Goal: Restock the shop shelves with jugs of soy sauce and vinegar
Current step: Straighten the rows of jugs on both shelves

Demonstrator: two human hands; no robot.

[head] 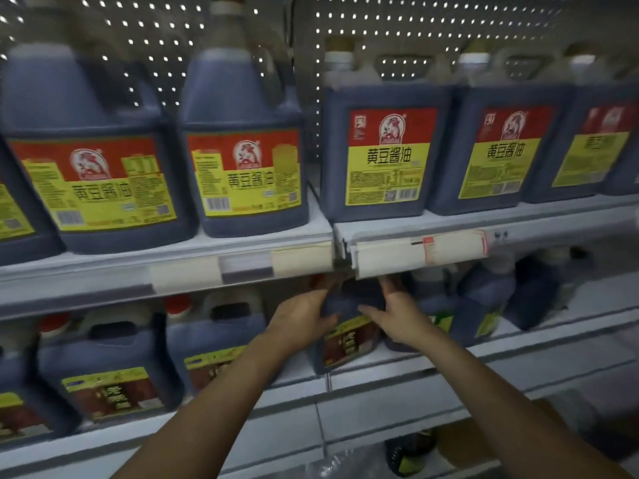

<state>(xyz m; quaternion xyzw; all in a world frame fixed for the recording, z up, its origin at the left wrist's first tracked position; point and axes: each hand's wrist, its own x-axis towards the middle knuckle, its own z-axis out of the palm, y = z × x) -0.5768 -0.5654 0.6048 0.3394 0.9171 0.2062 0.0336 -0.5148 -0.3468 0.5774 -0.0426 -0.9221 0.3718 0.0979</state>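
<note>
Upper half of frame, left to right: top shelf (pixel 166 267) carries a full row of dark jugs with red-and-yellow labels, e.g. one at upper left (pixel 93 160) and one right of centre (pixel 383 157). We leave these alone.

Lower left: lower shelf (pixel 484 357) holds dark jugs with brown labels (pixel 107 368), standing upright in line.

Centre: the jug being placed (pixel 349 333) sits at the front edge of the lower shelf, at the gap between the two shelf sections, tilted slightly. Our left hand (pixel 304 319) grasps its left shoulder, fingers wrapped over the top. Our right hand (pixel 397 316) holds its right side, thumb across the front, fingers reaching up behind; fingertips partly hidden under the price rail (pixel 415 254).

Judgement: step in hand is seating this jug. To do it well, we push evenly with both hands, keep the cap below the rail, square the label forward, base fully on the shelf.

Both forearms extend forward and converge from the bottom of the frame, wrists roughly level.

Lower right: smaller dark bottles (pixel 484 305) stand just beside the jug.
</note>
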